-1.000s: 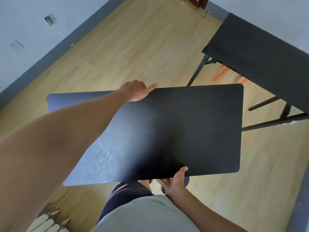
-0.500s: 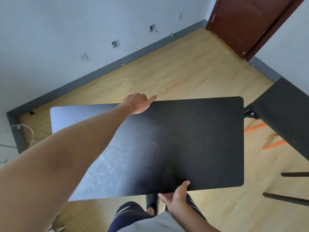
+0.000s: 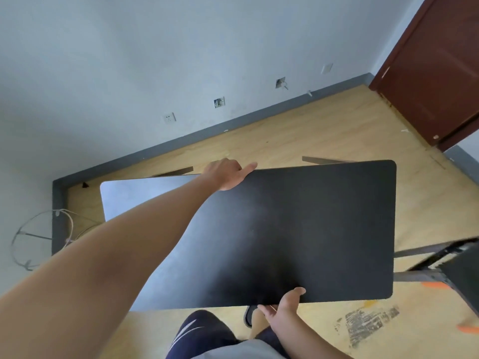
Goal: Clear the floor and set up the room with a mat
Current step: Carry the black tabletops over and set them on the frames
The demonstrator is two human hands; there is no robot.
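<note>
Pinched the near long edge of the black board [image 3: 298,234] with the right hand [image 3: 282,305] at lower centre, thumb pressed on top, fingers tucked underneath. Held the board flat across mid-frame, in the air above the wooden floor [image 3: 324,136]. Hooked the far long edge with the left hand [image 3: 226,174], fingers curled over it, forefinger laid along the rim.

Judged stiff and fairly light: stayed flat on only two mid-edge holds, with no sag at the corners. Looked smooth, so liable to slide out of a thumb pinch. Best taken on opposite long edges near their middles, as here.

Against half a second earlier: kept the same two grips and the same place between the hands. Swung the view, bringing the brown door [image 3: 435,73] larger into the upper right, dropping the folding table [image 3: 464,270] toward the right edge and exposing a dark scuff [image 3: 368,322] at lower right.
</note>
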